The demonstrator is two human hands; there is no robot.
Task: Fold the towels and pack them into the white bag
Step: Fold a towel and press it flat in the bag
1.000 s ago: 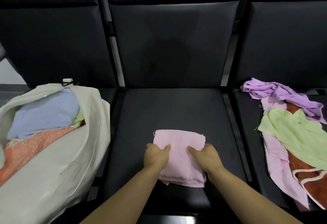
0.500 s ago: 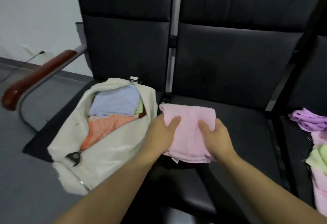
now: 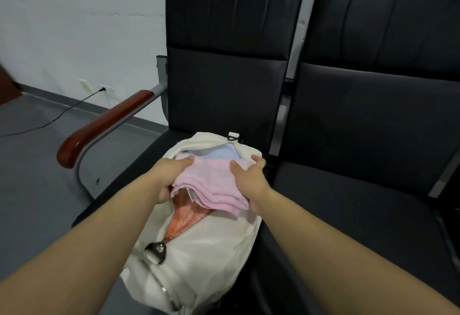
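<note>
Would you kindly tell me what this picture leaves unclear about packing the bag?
- Head view: the white fabric bag interior is covered by the folded pink towel.
- Left hand and right hand: each grip's underside fingers are hidden by that towel.
- Orange towel and light blue towel: mostly covered.

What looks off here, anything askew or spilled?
Nothing stands out. Both hands, left hand and right hand, hold the folded pink towel over the open white bag.
</note>
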